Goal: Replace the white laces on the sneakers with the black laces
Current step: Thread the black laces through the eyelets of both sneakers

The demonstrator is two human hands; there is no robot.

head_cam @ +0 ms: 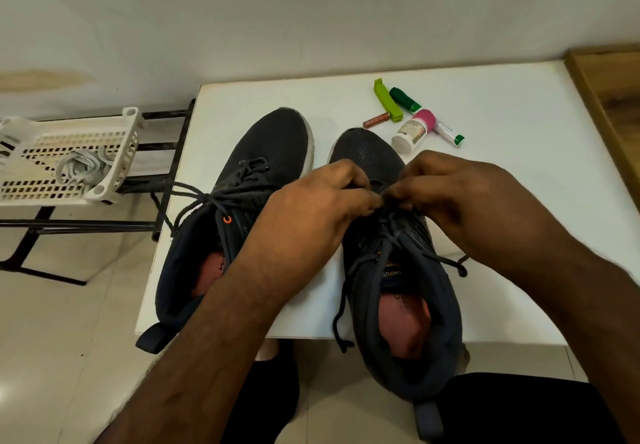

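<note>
Both of our hands meet over the middle of the right sneaker [398,270], which we take as our landmark. Our left hand [311,208] has its fingers curled, its fingertips pinching the black lace [388,236] at the eyelets of that sneaker. Our right hand [460,201] faces it, its fingertips also curled in and pinching the same lace, so the two hands almost touch. Loose ends of this lace trail off the sneaker, one hanging over the near edge of the white table [519,132], the other lying to the sneaker's right.

Just left of the right sneaker stands the left sneaker [242,180], already threaded with a black lace whose ends droop off the table's left edge. Its heel sticks out past the near edge of the table.

Beyond the toe of the right sneaker lie a few small things: a white bottle with a pink cap [414,130], a lime green clip [388,99], a dark green marker [405,97], a small red-brown tube [375,120] and a white pen with a green end [450,132].

Far to the left of both sneakers, off the table, a white plastic basket [69,159] sits on a black rack [159,153], with the white laces [83,166] heaped inside it.
</note>
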